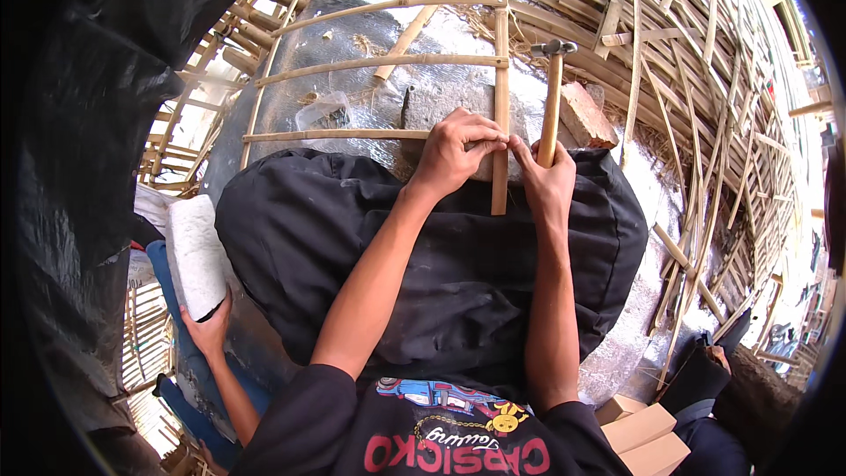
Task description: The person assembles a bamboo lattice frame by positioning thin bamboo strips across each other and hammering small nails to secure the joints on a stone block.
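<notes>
My left hand (454,154) is closed over the end of a thin bamboo cross strip (344,135), its thumb and forefinger pinched at the upright bamboo strip (500,106). Whatever lies in that pinch is too small to make out. With its fingers wrapped around the wooden handle, my right hand (550,183) holds a hammer (552,97), head pointing away from me. Its thumb and forefinger reach to the upright strip and nearly meet my left fingertips. Both strips belong to a ladder-like bamboo frame (388,62) extending away over a grey block (449,104).
A reddish brick piece (586,116) lies right of the hammer. A clear plastic container (322,113) sits under the frame. Bamboo strips (696,88) pile up at right. At left, another person's hand (210,328) holds a white block (196,247). Cardboard boxes (648,441) stand lower right.
</notes>
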Motion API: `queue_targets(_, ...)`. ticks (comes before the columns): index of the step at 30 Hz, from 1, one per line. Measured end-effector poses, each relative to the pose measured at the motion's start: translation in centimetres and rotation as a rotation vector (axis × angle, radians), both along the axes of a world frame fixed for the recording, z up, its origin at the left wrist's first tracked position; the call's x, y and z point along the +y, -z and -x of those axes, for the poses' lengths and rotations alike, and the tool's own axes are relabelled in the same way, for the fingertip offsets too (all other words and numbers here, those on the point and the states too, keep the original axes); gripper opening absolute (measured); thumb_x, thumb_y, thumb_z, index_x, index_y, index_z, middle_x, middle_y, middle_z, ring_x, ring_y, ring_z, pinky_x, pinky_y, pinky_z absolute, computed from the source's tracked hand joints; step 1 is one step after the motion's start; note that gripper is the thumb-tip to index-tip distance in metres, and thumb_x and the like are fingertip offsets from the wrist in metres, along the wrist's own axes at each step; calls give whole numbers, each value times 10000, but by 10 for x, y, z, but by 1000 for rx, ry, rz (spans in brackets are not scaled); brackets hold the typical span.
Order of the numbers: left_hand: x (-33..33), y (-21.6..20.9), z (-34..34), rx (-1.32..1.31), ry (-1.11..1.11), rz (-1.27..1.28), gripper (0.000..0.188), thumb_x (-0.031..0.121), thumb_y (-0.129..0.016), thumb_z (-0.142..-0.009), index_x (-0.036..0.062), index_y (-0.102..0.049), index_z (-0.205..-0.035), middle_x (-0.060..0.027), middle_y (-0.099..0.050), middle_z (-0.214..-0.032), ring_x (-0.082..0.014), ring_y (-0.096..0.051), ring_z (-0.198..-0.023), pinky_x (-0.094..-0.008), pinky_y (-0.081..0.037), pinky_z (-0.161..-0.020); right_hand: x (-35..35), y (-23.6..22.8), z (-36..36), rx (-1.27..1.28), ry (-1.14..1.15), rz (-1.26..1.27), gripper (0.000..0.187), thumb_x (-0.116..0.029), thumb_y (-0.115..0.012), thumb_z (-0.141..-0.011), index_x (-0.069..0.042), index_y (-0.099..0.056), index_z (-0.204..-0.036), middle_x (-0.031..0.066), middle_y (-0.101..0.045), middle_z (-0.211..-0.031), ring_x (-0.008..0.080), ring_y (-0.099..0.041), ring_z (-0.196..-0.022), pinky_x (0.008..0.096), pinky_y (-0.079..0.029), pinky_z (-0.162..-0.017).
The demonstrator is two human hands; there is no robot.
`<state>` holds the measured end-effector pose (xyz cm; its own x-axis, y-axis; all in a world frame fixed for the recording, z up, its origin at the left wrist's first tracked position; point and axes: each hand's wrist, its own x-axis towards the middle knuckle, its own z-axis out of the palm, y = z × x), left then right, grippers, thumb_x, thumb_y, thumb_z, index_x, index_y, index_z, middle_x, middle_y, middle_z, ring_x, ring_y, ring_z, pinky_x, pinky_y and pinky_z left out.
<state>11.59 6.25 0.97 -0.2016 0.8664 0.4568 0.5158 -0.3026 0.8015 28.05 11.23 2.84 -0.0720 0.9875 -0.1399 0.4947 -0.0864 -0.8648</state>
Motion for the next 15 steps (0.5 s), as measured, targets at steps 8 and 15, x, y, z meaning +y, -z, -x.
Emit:
queue_targets(8,3,1,0,7,-23,2,115,64,-786,-805,54,-783,-920,-82,-742,-891,-239,-660,-855,-350,-534,-773,0,3,0,24,-1,-3,476,-375,-877,-796,1,-585,-778,12,-546,-633,91,-474,-593,288,-437,-550)
queue_targets(15,5,5,-2,32,-52,-60,111,67,-809,-772,48,-780,-878,-67,-726,-834,-244,-647,-815,-355,-525,-731,0,-1,0,53,-14,40,431,-336,-851,-836,-2,-584,-782,-13,-527,-630,66,-453,-583,266,-407,-520)
